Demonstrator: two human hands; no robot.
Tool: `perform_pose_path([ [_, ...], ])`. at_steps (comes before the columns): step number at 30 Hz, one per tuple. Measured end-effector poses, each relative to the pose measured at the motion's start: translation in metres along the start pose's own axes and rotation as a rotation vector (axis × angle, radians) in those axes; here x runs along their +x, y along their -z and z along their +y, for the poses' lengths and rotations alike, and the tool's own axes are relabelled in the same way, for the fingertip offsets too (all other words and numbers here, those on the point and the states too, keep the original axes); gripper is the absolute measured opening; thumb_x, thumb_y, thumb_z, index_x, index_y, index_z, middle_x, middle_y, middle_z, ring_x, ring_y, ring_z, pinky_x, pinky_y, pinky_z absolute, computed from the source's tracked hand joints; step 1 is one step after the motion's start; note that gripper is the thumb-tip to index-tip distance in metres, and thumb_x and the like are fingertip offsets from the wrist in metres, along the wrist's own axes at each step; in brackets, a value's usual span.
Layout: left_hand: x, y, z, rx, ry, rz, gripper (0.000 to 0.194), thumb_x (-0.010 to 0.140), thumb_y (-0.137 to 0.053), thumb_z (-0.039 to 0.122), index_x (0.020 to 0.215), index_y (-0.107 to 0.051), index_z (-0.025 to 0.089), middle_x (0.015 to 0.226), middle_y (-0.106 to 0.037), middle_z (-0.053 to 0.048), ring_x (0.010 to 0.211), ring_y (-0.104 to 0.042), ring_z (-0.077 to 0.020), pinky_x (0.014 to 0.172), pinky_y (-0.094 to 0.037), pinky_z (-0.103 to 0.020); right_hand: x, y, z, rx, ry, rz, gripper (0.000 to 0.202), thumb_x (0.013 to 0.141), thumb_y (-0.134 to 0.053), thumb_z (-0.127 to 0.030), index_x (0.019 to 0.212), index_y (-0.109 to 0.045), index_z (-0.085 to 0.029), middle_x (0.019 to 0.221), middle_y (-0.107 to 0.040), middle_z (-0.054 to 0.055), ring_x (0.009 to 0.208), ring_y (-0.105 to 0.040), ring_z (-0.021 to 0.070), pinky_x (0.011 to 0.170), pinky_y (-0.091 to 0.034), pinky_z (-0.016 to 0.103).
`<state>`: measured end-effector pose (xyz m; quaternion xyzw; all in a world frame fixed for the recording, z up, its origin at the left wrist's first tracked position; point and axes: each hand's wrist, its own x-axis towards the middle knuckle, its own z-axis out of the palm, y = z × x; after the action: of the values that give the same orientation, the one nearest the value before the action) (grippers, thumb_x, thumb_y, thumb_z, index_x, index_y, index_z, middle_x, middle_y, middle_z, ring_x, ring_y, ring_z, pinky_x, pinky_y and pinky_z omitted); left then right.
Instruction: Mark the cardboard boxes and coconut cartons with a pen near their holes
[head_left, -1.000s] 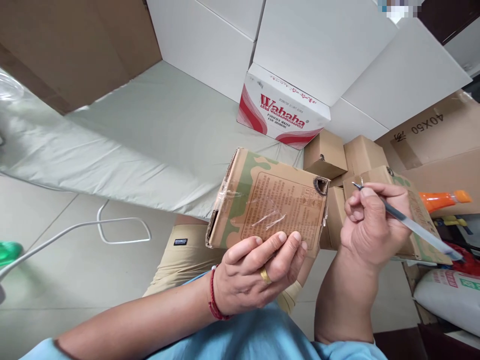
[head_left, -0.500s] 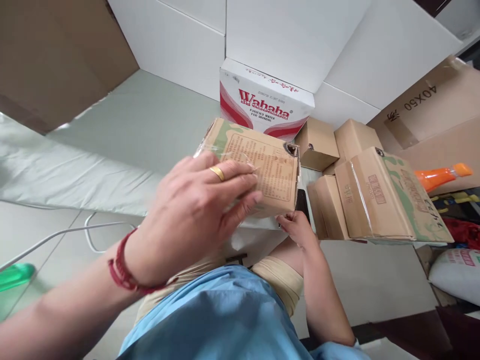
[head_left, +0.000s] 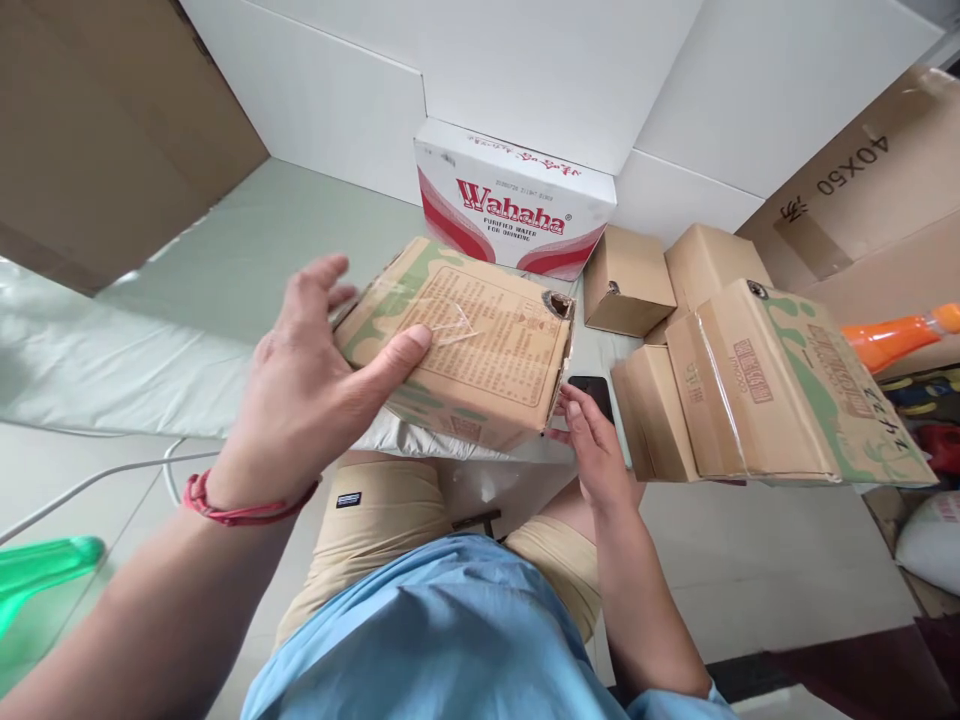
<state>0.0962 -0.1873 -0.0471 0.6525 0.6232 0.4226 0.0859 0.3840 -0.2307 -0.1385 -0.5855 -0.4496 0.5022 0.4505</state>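
A green-and-brown cardboard box (head_left: 487,340) with printed text and clear tape sits tilted in front of me, near the edge of the cloth-covered table. A loose piece of tape shows on its top, and a dark hole marks its far right corner. My left hand (head_left: 311,365) is at the box's left end, fingers spread and raised, the thumb lying over its top face. At the near right corner, my right hand (head_left: 596,440) has its fingers bent against the box; some fingertips are hidden beneath it. Beside that hand lies a black phone (head_left: 592,393).
A white-and-red water carton (head_left: 517,205) stands by the wall. Small brown boxes (head_left: 630,280) and a taped green-and-brown box (head_left: 750,400) are on the right, with an orange bottle (head_left: 900,340) behind. A large carton (head_left: 112,130) occupies the left; a cable (head_left: 97,485) hangs below.
My left hand has moved left off the box's top, and its fingers have opened. The box appears slightly further left and turned. My right hand stays at its right corner; more of the phone shows.
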Motion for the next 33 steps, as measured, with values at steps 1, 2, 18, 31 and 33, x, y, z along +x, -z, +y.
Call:
perform_pose_path([
  [1,0.000,0.002,-0.003,-0.027,0.027,-0.040,0.054,0.099,-0.074,0.060,0.146,-0.066,0.034,0.122,-0.079,-0.001,0.111,-0.078,-0.0319,0.102,-0.066,-0.051,-0.006,-0.005,-0.004,0.086,0.035,-0.056,0.079,0.095,-0.063,-0.081,0.151,-0.061,-0.026,0.153,-0.067,0.014,0.135,-0.067,0.0280,0.095,-0.063,0.039],
  [2,0.000,0.004,-0.004,-0.047,0.047,-0.065,0.047,0.099,-0.074,0.060,0.140,-0.071,0.036,0.114,-0.080,0.000,0.103,-0.079,-0.0307,0.098,-0.067,-0.050,-0.011,-0.010,-0.007,0.146,0.077,-0.116,0.080,0.095,-0.063,-0.081,0.156,-0.057,-0.029,0.162,-0.061,0.012,0.147,-0.060,0.0292,0.106,-0.061,0.043],
  [18,0.004,-0.090,-0.050,-0.314,-0.183,0.170,0.091,0.092,-0.083,0.043,0.166,-0.033,0.024,0.163,-0.046,-0.021,0.158,-0.046,-0.0429,0.129,-0.044,-0.069,0.129,-0.056,-0.045,0.106,0.571,-0.159,0.081,0.095,-0.076,-0.065,0.162,-0.050,-0.028,0.161,-0.063,0.010,0.153,-0.058,0.0257,0.134,-0.039,0.052],
  [31,0.036,-0.074,-0.017,0.336,-0.750,-0.183,0.059,0.110,-0.050,0.013,0.163,-0.048,0.040,0.181,-0.037,-0.002,0.173,-0.024,-0.0257,0.138,0.016,-0.065,0.095,-0.031,-0.032,-0.226,0.521,0.044,0.073,0.102,-0.064,-0.063,0.163,-0.051,-0.026,0.171,-0.053,0.014,0.158,-0.052,0.0290,0.128,-0.046,0.054],
  [33,0.034,-0.077,-0.021,0.326,-0.754,-0.160,0.061,0.110,-0.050,0.014,0.164,-0.047,0.042,0.180,-0.039,0.000,0.172,-0.023,-0.0228,0.137,0.020,-0.058,0.075,-0.003,-0.012,-0.454,0.467,0.202,0.074,0.099,-0.063,-0.064,0.160,-0.054,-0.023,0.166,-0.056,0.019,0.154,-0.054,0.0330,0.124,-0.049,0.059],
])
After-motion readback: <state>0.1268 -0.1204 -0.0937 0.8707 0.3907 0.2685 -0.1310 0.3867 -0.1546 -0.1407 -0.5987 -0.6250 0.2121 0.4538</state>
